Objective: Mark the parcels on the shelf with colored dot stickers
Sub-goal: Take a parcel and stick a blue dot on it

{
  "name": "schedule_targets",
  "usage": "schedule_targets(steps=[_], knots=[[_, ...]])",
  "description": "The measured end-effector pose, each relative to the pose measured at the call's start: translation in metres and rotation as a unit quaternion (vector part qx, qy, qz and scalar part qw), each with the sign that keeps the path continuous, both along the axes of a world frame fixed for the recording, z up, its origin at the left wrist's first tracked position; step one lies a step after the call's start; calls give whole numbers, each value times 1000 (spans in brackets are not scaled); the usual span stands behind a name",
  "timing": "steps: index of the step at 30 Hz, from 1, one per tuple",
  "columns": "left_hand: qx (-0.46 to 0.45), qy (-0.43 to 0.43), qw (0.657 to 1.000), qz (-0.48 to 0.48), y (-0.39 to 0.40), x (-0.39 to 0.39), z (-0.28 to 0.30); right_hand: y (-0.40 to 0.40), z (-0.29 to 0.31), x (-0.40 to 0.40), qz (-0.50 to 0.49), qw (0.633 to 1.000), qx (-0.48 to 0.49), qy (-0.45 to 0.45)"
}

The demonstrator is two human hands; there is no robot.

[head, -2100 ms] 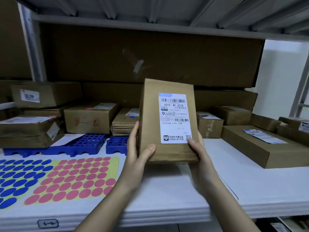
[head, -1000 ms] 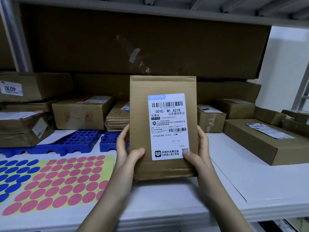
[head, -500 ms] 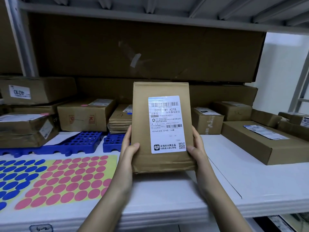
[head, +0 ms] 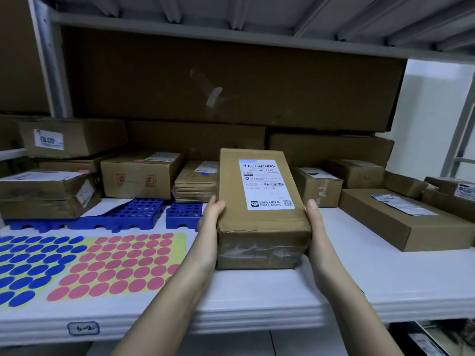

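Head view, centre of frame: brown parcel (head: 259,201) lying flat on the white shelf (head: 257,299), white shipping label (head: 264,185) facing up. Clamped between left hand (head: 209,227) on its left side and right hand (head: 317,227) on its right side, fingers pressed along the edges. Lower left: pink dot sticker sheet (head: 120,265) and blue dot sticker sheet (head: 30,265) side by side on the shelf. Behind them, blue plastic trays (head: 133,214). Further cardboard boxes (head: 401,219) at right and along the back.

Two blue plastic perforated trays (head: 144,214) lie side by side; a handwritten tag (head: 82,328) marks the front edge.
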State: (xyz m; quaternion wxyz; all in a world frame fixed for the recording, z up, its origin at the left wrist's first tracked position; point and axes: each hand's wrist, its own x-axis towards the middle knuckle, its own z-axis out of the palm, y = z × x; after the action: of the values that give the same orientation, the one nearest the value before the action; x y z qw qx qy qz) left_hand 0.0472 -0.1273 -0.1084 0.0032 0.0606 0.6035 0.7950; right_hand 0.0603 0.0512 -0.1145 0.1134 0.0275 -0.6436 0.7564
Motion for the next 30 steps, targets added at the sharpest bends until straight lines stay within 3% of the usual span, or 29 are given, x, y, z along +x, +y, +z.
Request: schedule_targets(steps=[8, 19, 22, 24, 30], knots=[[-24, -71, 997, -35, 9, 20, 5, 3, 6, 12, -35, 996, 16, -76], [-8, -47, 999, -4, 15, 20, 0, 1, 10, 23, -32, 998, -24, -45], [4, -18, 1000, 7, 9, 23, 0, 4, 7, 21, -153, 986, 49, 52], [-29, 37, 997, 52, -2, 27, 2, 3, 8, 23, -252, 949, 108, 154], [-68, 146, 973, 163, -51, 33, 6, -42, 30, 36, -276, 840, 227, 408]])
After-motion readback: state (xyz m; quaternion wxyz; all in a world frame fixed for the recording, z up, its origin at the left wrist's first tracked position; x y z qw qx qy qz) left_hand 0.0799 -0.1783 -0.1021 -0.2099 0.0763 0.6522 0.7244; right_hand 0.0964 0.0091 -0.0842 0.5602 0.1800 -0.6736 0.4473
